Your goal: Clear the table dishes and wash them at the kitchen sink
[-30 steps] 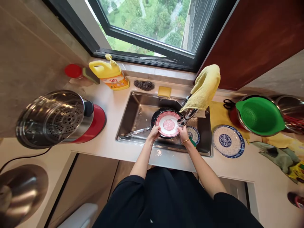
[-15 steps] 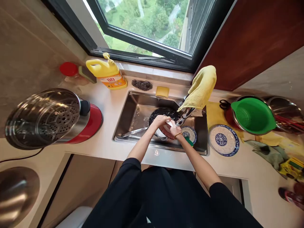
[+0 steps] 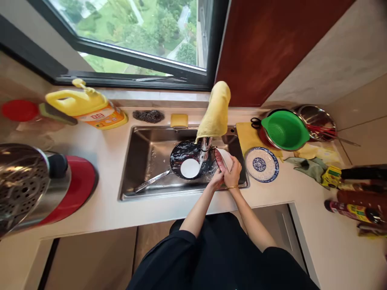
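Both of my hands are wrapped around a small bowl (image 3: pixel 226 158), white on one side and reddish-patterned on the other. It is tilted on its side, just right of the tap (image 3: pixel 204 150) and over the sink's right part. My left hand (image 3: pixel 217 179) grips its lower left edge, and my right hand (image 3: pixel 235 172) is closed on its right side. Left of them a black frying pan (image 3: pixel 181 152) with suds lies in the sink (image 3: pixel 151 151), handle pointing left. A white round dish (image 3: pixel 190 168) sits in the pan.
A yellow cloth (image 3: pixel 214 114) drapes over the tap. Behind the sink are a steel scourer (image 3: pixel 148 116), a yellow sponge (image 3: pixel 179 120) and a detergent jug (image 3: pixel 93 108). To the right are a blue-rimmed plate (image 3: pixel 262 164) and a green colander (image 3: pixel 286 129); left, a red-based steamer (image 3: pixel 71 189).
The view has swung right. My hands have moved from over the pan to the right of the tap, with the bowl turned on its side. The white dish in the pan now shows fully.
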Motion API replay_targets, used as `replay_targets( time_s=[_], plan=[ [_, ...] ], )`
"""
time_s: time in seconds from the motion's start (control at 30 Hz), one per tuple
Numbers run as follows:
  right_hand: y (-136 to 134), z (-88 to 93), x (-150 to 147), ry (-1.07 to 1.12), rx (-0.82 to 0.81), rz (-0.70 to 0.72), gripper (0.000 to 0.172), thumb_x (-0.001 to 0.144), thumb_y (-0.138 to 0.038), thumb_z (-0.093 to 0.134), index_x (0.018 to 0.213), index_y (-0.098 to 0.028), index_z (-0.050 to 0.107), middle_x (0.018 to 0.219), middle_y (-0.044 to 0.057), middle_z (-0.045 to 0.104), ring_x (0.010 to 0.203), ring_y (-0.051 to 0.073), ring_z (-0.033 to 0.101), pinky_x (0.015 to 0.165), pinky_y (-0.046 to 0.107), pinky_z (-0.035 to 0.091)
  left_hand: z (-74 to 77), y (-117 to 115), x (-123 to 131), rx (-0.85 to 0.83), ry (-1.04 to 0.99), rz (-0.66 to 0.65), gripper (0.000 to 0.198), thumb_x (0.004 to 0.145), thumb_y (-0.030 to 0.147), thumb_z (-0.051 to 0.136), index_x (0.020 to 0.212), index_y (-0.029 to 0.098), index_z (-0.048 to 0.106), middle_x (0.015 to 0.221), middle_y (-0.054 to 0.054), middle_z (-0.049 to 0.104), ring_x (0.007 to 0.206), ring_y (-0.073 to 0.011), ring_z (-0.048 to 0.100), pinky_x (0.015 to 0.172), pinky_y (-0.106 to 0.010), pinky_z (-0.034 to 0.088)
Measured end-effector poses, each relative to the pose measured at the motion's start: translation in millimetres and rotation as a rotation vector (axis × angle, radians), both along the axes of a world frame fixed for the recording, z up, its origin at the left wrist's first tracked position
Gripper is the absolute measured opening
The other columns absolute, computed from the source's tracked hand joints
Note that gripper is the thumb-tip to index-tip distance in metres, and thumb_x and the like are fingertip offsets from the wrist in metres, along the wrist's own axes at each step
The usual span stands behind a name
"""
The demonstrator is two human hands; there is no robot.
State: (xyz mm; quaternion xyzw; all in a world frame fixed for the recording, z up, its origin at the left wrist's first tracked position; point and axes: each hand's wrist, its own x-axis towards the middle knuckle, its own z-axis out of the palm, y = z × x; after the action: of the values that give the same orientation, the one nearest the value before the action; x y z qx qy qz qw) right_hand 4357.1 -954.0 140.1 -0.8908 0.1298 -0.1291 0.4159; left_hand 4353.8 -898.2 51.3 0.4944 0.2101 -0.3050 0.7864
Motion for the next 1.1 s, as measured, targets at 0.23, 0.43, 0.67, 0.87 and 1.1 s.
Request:
replay_targets(
  time_s=[0.23, 0.43, 0.67, 0.87, 1.1],
  plan=[
    [-141, 11.4, -10, 0.179, -0.022, -0.393, 0.049, 0.082, -0.029, 0.042, 0.129, -0.015, 0.043, 0.113, 0.015, 0.06, 0.098, 0.027, 0.059, 0.087, 0.042, 0.044, 38.5, -57, 37, 0.368, -0.316, -0.217, 0.049, 0.086, 0.032, 0.052, 0.13, 0.018, 0.036, 0.08, -0.005, 0.064, 0.055, -0.0156, 0.063, 0.071, -0.034, 0.053],
    [-217, -45.7, -24, 0.492, -0.024, -0.495, 0.05, 0.073, -0.031, 0.054, 0.119, -0.012, 0.054, 0.109, 0.014, 0.064, 0.1, 0.029, 0.061, 0.087, 0.038, 0.047, 56.0, -105, 62, 0.623, -0.461, -0.472, 0.038, 0.085, 0.025, 0.049, 0.122, 0.015, 0.046, 0.085, -0.014, 0.068, 0.061, -0.0226, 0.066, 0.074, -0.037, 0.05],
    [-224, -60.6, -24, 0.526, 0.007, -0.504, 0.041, 0.071, -0.031, 0.056, 0.106, -0.011, 0.061, 0.099, 0.014, 0.068, 0.094, 0.027, 0.063, 0.083, 0.035, 0.048, 47.7, -122, 73, 0.643, -0.44, -0.486, 0.04, 0.08, 0.018, 0.054, 0.119, 0.016, 0.047, 0.08, -0.01, 0.067, 0.057, -0.0196, 0.064, 0.074, -0.033, 0.049],
    [-189, -31.5, -49, 0.207, -0.151, -0.491, 0.046, 0.082, -0.031, 0.044, 0.122, -0.01, 0.055, 0.115, 0.018, 0.062, 0.103, 0.027, 0.059, 0.089, 0.041, 0.046, 35.5, -104, 72, 0.57, -0.461, -0.382, 0.04, 0.079, 0.033, 0.063, 0.112, 0.019, 0.046, 0.071, -0.003, 0.064, 0.052, -0.0171, 0.06, 0.071, -0.032, 0.048],
    [-65, -86.8, 4, 0.808, -0.207, 0.427, 0.036, 0.086, -0.026, 0.05, 0.121, -0.024, 0.059, 0.121, 0.008, 0.062, 0.111, 0.02, 0.058, 0.094, 0.031, 0.044, -8.5, -4, 47, 0.676, -0.025, -0.297, 0.022, 0.08, 0.033, 0.055, 0.094, 0.016, 0.059, 0.079, -0.012, 0.068, 0.08, -0.0253, 0.068, 0.073, -0.031, 0.048]
  ],
)
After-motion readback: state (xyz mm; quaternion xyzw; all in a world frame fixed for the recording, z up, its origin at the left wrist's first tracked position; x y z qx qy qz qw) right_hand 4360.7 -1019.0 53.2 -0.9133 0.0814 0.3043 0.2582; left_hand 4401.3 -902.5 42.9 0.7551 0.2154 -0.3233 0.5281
